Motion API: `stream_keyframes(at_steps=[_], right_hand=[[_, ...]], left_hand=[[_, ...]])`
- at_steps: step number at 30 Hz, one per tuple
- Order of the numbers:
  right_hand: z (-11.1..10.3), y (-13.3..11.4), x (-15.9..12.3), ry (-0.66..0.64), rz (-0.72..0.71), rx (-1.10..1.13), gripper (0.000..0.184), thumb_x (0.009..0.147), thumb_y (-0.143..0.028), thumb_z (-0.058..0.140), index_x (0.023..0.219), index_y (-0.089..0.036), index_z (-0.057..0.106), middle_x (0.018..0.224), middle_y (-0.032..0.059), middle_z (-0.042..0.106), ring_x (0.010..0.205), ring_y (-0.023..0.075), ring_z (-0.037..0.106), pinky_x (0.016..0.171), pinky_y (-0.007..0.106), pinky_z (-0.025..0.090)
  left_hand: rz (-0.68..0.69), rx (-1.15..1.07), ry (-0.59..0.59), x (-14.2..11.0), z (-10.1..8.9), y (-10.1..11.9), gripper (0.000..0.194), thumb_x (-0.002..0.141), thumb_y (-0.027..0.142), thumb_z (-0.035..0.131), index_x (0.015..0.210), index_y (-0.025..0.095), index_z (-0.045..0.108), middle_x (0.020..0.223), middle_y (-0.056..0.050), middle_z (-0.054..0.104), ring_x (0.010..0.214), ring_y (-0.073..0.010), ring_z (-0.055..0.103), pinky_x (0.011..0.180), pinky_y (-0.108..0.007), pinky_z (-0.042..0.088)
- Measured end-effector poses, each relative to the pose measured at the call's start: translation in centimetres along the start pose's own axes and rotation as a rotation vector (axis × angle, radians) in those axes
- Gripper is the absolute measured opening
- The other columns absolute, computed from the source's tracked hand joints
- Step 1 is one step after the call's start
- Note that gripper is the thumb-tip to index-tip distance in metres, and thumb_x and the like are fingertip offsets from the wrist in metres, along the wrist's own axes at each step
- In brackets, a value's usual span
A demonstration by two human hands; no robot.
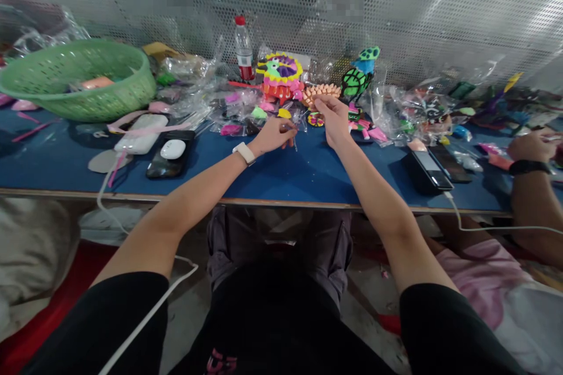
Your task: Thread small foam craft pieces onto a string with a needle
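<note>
My right hand (pixel 333 117) reaches forward, its fingers pinched at the lower edge of an orange, scaly-looking clay figure (pixel 323 91). Nearer to me, my left hand (pixel 275 133) hovers low above the blue table with curled fingers. A thin, shiny strand dangles by its fingertips; what the fingers hold is too small to make out. Behind the hands stands a colourful clay figure (pixel 281 73) with a yellow frilled rim and a red base. Right of the orange figure is a green and black clay figure (pixel 357 79) with a blue top. Yellow clay (pixel 284 113) lies just beyond my left hand.
A green basket (pixel 109 106) stands at left, near phones and a white power bank (pixel 143 132). Behind are a red-capped bottle (pixel 244 50) and a perforated metal wall. Clear plastic bags (pixel 422 108) of clay spread rightward. A co-worker's hand (pixel 532 146) is at far right.
</note>
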State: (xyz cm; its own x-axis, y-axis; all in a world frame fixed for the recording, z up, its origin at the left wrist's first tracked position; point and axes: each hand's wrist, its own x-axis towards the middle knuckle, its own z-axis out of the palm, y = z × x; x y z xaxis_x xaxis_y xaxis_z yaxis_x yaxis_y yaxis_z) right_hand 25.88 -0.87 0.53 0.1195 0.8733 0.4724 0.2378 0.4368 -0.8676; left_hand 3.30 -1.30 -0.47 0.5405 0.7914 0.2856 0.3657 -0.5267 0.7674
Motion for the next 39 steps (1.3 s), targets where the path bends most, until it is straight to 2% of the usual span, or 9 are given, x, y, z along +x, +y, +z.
stream_keyframes(at_steps=[4,8,10,14,20,24,30,35,39], right_hand=[[-0.3,-0.2,-0.2,-0.004,-0.092,-0.085,0.034,0.106,-0.058,0.074,0.115,-0.026,0.083,0.105,0.0073,0.084,0.112,0.0273,0.081,0.1,0.047,0.066],[0.4,-1.3,-1.3,-0.089,-0.09,-0.073,0.029,0.101,-0.053,0.079,0.109,-0.025,0.083,0.102,0.0074,0.085,0.105,0.0272,0.083,0.099,0.048,0.067],[0.8,-1.7,-1.8,-0.168,-0.089,-0.029,0.029,0.099,-0.053,0.082,0.104,-0.024,0.083,0.102,0.0075,0.086,0.102,0.0268,0.083,0.098,0.048,0.068],[0.8,-2.6,-1.9,-0.24,-0.067,-0.056,0.031,0.098,-0.054,0.083,0.107,-0.024,0.084,0.103,0.0084,0.087,0.102,0.0268,0.083,0.098,0.047,0.069],[-5.4,-4.7,-2.1,-0.456,-0.073,-0.778,0.065,0.087,-0.056,0.092,0.141,-0.021,0.081,0.137,0.018,0.083,0.131,0.0428,0.077,0.115,0.061,0.062],[-10.5,-4.2,-4.8,-0.685,0.175,-1.124,0.08,0.084,-0.059,0.091,0.152,-0.019,0.077,0.148,0.0235,0.078,0.132,0.0495,0.077,0.111,0.064,0.064],[-14.5,-1.2,-7.4,-0.595,0.096,-1.157,0.089,0.095,-0.064,0.075,0.169,-0.018,0.06,0.172,0.0263,0.061,0.163,0.0523,0.055,0.132,0.07,0.049],[-15.0,-0.7,-8.8,-0.567,-0.019,-1.171,0.069,0.1,-0.049,0.064,0.162,-0.019,0.063,0.148,0.0251,0.073,0.14,0.0475,0.072,0.124,0.065,0.056],[-13.3,-1.9,-10.3,-0.506,-0.112,-1.222,0.065,0.102,-0.037,0.052,0.161,-0.011,0.06,0.14,0.0297,0.069,0.134,0.0489,0.074,0.119,0.065,0.059]], left_hand=[[0.11,0.379,0.189,-0.7,-1.1,1.0,0.025,0.101,0.042,0.078,0.104,0.018,0.081,0.084,-0.008,0.076,0.081,-0.0253,0.073,0.086,-0.043,0.061],[0.237,0.416,0.308,-0.7,-1.7,0.9,0.036,0.108,0.049,0.067,0.119,0.018,0.081,0.113,-0.014,0.08,0.104,-0.0288,0.076,0.094,-0.042,0.06],[0.301,0.339,0.264,-0.6,-1.5,0.9,0.039,0.114,0.049,0.058,0.121,0.018,0.079,0.113,-0.013,0.081,0.101,-0.0268,0.077,0.092,-0.04,0.061],[0.327,0.211,0.215,-0.5,-0.6,0.9,0.034,0.119,0.038,0.051,0.106,0.02,0.077,0.081,-0.005,0.078,0.072,-0.02,0.072,0.081,-0.034,0.059],[0.256,0.136,0.265,-0.8,-0.2,0.6,0.026,0.115,0.028,0.055,0.117,0.018,0.079,0.071,0.0,0.074,0.061,-0.0158,0.067,0.072,-0.029,0.054],[0.235,0.097,0.264,-0.8,-0.1,0.5,0.029,0.116,0.031,0.052,0.119,0.019,0.078,0.069,0.0,0.073,0.059,-0.015,0.066,0.07,-0.028,0.054],[0.232,0.077,0.253,-0.8,0.1,0.9,0.032,0.116,0.032,0.048,0.12,0.021,0.078,0.07,-0.001,0.074,0.061,-0.0157,0.067,0.073,-0.031,0.055],[0.231,0.08,0.24,-0.9,0.0,1.2,0.035,0.119,0.033,0.043,0.123,0.022,0.076,0.069,-0.001,0.073,0.062,-0.017,0.069,0.073,-0.032,0.056],[0.222,0.098,0.281,-0.8,0.0,1.1,0.036,0.121,0.034,0.041,0.124,0.022,0.074,0.069,-0.001,0.072,0.062,-0.0174,0.068,0.074,-0.034,0.056]])
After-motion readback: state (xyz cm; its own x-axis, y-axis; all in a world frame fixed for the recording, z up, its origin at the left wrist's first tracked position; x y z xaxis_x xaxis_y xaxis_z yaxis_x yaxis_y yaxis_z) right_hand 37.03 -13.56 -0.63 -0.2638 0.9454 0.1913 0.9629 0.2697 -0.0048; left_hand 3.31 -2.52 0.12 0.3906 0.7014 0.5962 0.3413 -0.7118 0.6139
